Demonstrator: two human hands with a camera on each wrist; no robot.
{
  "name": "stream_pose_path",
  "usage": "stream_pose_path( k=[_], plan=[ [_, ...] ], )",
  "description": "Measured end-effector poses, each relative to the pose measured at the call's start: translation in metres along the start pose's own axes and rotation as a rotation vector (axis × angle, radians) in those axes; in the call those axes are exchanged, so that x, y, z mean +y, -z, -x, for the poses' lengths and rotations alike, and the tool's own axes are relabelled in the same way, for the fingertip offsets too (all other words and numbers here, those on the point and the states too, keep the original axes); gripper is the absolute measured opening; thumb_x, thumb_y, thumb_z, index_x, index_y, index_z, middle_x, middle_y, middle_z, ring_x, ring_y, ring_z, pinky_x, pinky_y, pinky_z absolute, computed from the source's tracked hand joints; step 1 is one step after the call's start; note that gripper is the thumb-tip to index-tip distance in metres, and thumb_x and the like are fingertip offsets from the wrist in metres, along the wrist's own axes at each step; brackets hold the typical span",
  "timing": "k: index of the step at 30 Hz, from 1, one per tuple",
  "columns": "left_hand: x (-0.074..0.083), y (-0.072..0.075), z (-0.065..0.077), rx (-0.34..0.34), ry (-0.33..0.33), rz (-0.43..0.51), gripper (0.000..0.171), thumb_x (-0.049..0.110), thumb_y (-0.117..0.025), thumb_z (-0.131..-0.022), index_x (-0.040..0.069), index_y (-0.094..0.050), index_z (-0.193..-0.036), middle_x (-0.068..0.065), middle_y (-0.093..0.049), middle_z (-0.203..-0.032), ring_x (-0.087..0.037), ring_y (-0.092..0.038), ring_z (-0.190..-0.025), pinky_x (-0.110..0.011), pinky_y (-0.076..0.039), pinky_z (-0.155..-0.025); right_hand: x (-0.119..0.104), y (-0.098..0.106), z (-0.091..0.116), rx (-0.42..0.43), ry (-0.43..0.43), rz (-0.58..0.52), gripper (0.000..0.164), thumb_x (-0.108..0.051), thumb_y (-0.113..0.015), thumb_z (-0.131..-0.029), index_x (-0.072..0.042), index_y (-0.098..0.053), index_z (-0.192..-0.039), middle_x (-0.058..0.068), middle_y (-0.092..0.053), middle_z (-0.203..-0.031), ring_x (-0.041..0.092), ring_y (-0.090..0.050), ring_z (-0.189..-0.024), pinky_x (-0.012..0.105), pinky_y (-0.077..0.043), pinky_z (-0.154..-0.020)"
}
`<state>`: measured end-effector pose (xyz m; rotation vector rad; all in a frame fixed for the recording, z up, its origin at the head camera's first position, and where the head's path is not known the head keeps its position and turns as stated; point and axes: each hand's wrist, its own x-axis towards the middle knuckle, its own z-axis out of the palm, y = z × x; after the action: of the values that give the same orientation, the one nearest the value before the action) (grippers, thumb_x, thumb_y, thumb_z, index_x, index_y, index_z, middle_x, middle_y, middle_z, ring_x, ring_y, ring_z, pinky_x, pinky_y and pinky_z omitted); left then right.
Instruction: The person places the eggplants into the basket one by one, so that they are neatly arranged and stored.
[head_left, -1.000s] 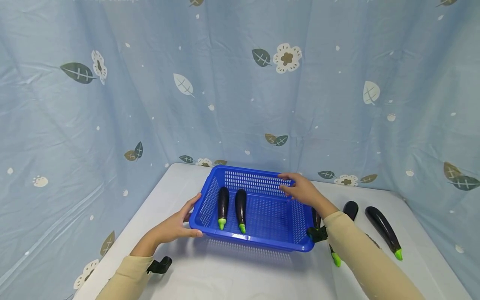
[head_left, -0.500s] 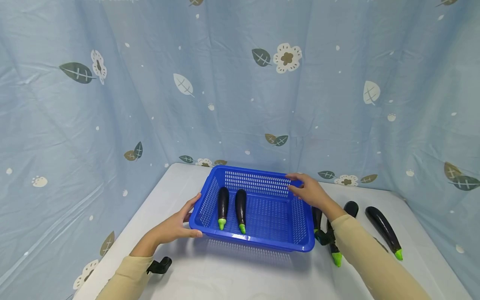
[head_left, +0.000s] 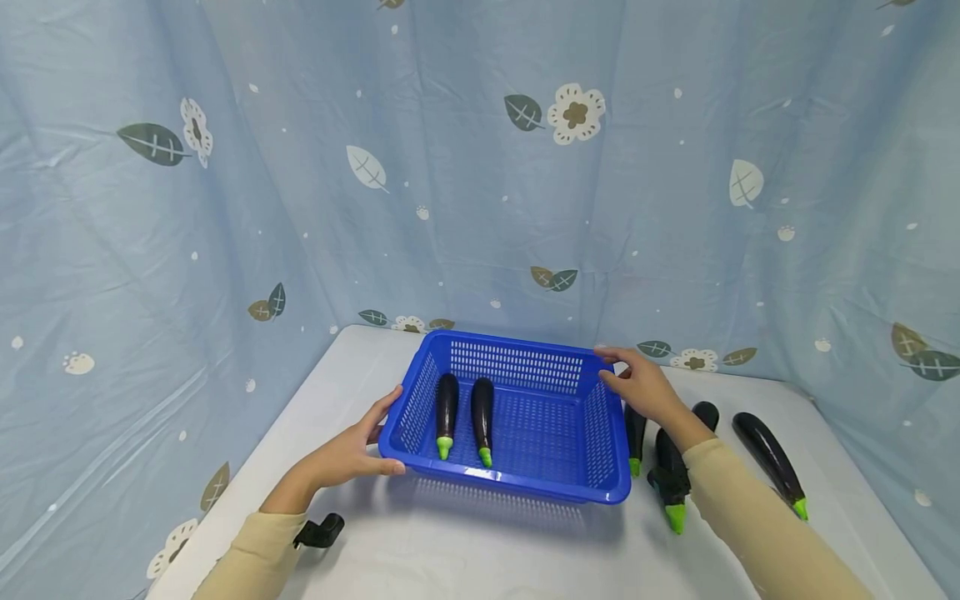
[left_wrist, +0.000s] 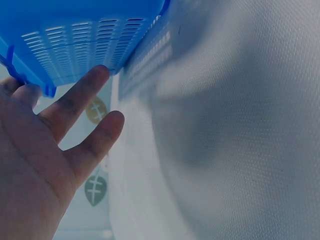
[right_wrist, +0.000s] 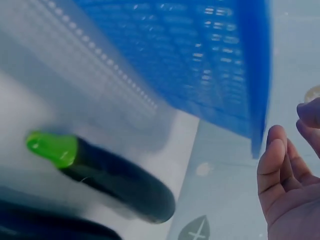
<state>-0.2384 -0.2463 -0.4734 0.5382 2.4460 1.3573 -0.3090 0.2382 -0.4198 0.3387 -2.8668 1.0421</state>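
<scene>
In the head view, a blue perforated plastic basket (head_left: 517, 485) stands on the white table with two dark eggplants inside, a left one (head_left: 447, 404) and a right one (head_left: 482, 412), green stem ends toward me. My left hand (head_left: 345, 450) rests at the basket's left side, fingers and thumb spread; the left wrist view shows straight fingers (left_wrist: 85, 95) by the wall. My right hand (head_left: 645, 387) hovers by the back right corner, fingers loosely bent, holding nothing. In the right wrist view its fingertips (right_wrist: 276, 135) are close to the rim; contact cannot be told.
More eggplants lie right of the basket: one beside its wall (head_left: 635, 433), one near my wrist (head_left: 670, 467), one partly behind my arm (head_left: 705, 413), and one farther right (head_left: 768, 454). A blue patterned curtain (head_left: 480, 208) hangs behind and beside the table.
My right hand has moved right, from above the basket's inside to its right back corner, uncovering more of the eggplants beside it. The left hand, the basket and its eggplants look still.
</scene>
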Motion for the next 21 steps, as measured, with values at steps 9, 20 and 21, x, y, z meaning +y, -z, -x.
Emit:
stream_pose_path(
  k=[9,20,21],
  plan=[
    [0.001,0.000,0.000,-0.003,0.001,-0.003,0.117,0.032,-0.085,-0.082,0.031,-0.002,-0.164,-0.025,-0.013,-0.166,-0.054,-0.040,-0.138,-0.068,-0.040,-0.104,0.016,0.002,0.008,0.041,-0.040,0.023,0.045,-0.022,-0.060,-0.103,-0.007,-0.054,-0.145,0.026,-0.056,-0.136,0.036,-0.063,-0.101,0.048,-0.058,-0.080],
    [-0.001,0.000,-0.002,-0.002,0.020,0.007,0.116,0.031,-0.085,-0.083,0.033,-0.002,-0.164,-0.024,-0.011,-0.167,-0.053,-0.039,-0.140,-0.068,-0.040,-0.105,0.038,0.006,0.020,0.059,-0.076,0.044,0.049,-0.017,-0.061,-0.102,-0.004,-0.050,-0.147,0.030,-0.053,-0.138,0.039,-0.064,-0.101,0.049,-0.059,-0.078],
    [-0.001,0.000,-0.002,-0.002,0.021,0.010,0.116,0.031,-0.085,-0.083,0.033,-0.002,-0.164,-0.023,-0.011,-0.167,-0.053,-0.038,-0.140,-0.068,-0.039,-0.105,0.041,0.006,0.021,0.059,-0.079,0.051,0.049,-0.018,-0.061,-0.102,-0.004,-0.049,-0.148,0.030,-0.053,-0.138,0.040,-0.064,-0.102,0.050,-0.059,-0.079]
  ],
)
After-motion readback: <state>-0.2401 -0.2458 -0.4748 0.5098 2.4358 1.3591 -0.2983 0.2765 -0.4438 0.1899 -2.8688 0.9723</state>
